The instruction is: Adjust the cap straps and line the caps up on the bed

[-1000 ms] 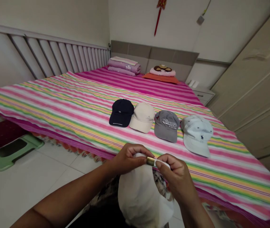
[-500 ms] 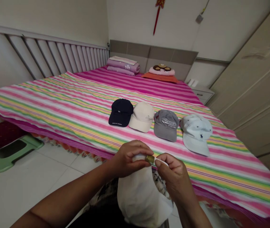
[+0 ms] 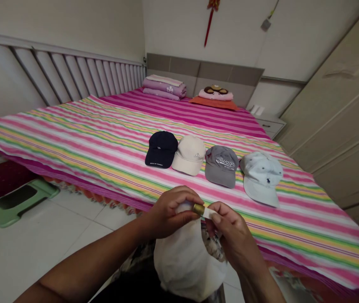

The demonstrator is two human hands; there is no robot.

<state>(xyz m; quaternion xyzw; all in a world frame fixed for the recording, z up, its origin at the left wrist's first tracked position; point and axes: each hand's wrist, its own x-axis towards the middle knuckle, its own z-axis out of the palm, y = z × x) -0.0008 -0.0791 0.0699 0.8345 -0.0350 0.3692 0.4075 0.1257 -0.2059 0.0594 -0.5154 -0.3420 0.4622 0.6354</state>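
A white baseball cap (image 3: 187,263) hangs low in front of me, its back opening facing up and right. My left hand (image 3: 173,211) is closed on its back strap, beside a brass-coloured buckle (image 3: 199,209). Just right of the buckle, the white strap end (image 3: 209,213) is pinched between thumb and fingers of my right hand (image 3: 233,229). Beyond my hands, a navy cap (image 3: 161,148), a beige cap (image 3: 188,155), a grey cap (image 3: 221,166) with white lettering and a pale blue cap (image 3: 262,177) lie in a row on the bed.
The bed wears a striped sheet (image 3: 81,139). Folded purple bedding (image 3: 165,87) and an orange cushion (image 3: 212,103) lie by the headboard (image 3: 212,71). A green stool (image 3: 25,202) stands on the tiled floor at left; a wardrobe (image 3: 333,113) is at right.
The white strap end now shows broader and flatter between buckle and right fingers. The held cap has shifted slightly left. Both hands keep their hold, and the row of caps lies unchanged.
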